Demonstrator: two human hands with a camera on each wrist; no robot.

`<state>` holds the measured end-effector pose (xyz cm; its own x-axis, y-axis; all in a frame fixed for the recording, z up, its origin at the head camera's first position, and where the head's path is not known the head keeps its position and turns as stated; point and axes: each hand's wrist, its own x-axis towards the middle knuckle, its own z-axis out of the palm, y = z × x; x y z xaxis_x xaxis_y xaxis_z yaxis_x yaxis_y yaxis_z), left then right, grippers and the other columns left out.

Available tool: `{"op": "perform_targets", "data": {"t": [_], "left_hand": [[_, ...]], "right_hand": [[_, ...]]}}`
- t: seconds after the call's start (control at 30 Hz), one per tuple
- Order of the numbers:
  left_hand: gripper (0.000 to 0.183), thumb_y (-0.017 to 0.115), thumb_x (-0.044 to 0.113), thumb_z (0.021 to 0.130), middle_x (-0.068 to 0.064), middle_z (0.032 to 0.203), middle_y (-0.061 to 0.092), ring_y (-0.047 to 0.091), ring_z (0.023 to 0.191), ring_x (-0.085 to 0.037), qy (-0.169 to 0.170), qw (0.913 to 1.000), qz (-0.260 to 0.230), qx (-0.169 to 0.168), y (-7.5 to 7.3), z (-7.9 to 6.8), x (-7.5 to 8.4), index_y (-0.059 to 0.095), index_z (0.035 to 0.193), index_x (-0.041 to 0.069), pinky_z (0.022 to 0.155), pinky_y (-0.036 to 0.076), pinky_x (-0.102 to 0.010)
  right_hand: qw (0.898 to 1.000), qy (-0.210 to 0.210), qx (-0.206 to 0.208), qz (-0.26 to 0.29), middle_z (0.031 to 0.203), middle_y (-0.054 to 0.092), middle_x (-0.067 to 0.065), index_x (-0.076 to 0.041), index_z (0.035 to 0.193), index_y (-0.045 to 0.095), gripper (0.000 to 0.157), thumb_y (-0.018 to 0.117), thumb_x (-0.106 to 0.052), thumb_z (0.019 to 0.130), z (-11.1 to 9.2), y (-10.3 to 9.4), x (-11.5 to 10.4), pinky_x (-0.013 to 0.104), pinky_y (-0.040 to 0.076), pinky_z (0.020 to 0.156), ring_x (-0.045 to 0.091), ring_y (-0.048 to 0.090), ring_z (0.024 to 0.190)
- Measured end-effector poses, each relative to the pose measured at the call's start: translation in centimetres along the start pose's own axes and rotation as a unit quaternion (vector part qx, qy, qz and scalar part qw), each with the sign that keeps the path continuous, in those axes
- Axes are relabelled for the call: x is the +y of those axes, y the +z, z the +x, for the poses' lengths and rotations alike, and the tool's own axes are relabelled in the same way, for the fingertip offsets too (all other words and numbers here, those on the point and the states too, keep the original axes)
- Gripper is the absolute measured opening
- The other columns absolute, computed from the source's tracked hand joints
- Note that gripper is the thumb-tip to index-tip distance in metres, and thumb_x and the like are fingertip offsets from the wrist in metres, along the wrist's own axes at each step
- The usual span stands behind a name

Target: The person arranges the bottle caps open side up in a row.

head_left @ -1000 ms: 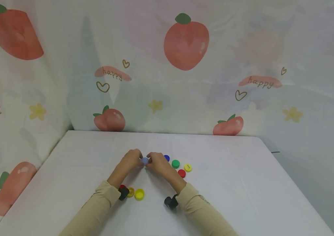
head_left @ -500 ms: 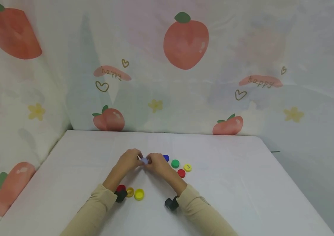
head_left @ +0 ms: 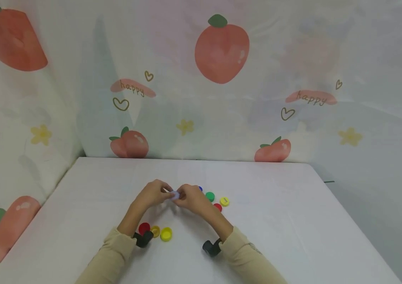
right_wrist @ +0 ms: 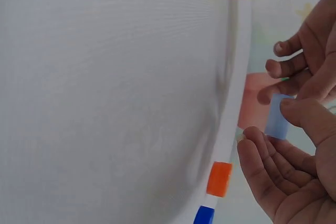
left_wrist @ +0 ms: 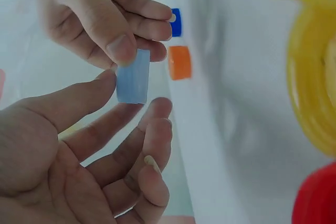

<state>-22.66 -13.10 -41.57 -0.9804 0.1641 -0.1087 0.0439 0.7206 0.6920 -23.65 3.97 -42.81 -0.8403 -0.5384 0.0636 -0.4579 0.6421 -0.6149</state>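
A light blue bottle cap (head_left: 175, 195) is held above the table between both hands. My left hand (head_left: 154, 193) pinches one side between thumb and index finger, the other fingers curled loosely below, as the left wrist view shows. From the other side my right hand (head_left: 193, 198) grips it, its thumb lying on the cap (right_wrist: 278, 116) in the right wrist view. The cap is seen edge-on in both wrist views, so its inside is hidden. Just beyond the right hand lie a blue cap (head_left: 200, 188) and an orange cap (left_wrist: 179, 62).
Right of the hands lie a green cap (head_left: 210, 196), a yellow cap (head_left: 224, 201) and a partly hidden red cap (head_left: 217, 206). Nearer the person are another red cap (head_left: 144, 228), a dark yellow cap (head_left: 155, 231) and a bright yellow cap (head_left: 166, 234) on the white table (head_left: 275, 221).
The light blue cap has tilted, showing less of its round face. Both wrists have swung slightly outward, uncovering more of the near red cap. The loose caps lie as before.
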Motion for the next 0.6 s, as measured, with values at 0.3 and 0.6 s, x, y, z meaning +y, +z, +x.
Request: {"op": "perform_targets", "data": {"t": [0.3,0.6], "left_hand": [[0.027,0.067,0.021,0.088,-0.003,0.086,0.067,0.061,0.070,-0.017,0.000,0.9982,-0.060,-0.007,0.3,-1.2,1.0,0.068,0.107,0.001,0.064,0.049,-0.031],[0.029,0.070,0.025,0.086,-0.003,0.084,0.067,0.059,0.070,-0.018,0.024,0.9950,-0.096,0.011,0.8,-2.2,1.5,0.069,0.105,0.003,0.066,0.050,-0.031]], "right_hand": [[0.997,-0.030,0.024,0.062,0.094,0.068,0.005,-0.001,0.105,0.060,0.024,0.069,-0.014,0.087,-1.8,-1.1,0.2,0.021,0.051,0.072,0.012,0.065,0.082],[0.996,-0.020,0.023,0.080,0.093,0.066,0.002,-0.002,0.107,0.059,0.026,0.069,-0.015,0.086,-3.3,-2.1,0.0,0.022,0.051,0.071,0.012,0.064,0.083]]}}
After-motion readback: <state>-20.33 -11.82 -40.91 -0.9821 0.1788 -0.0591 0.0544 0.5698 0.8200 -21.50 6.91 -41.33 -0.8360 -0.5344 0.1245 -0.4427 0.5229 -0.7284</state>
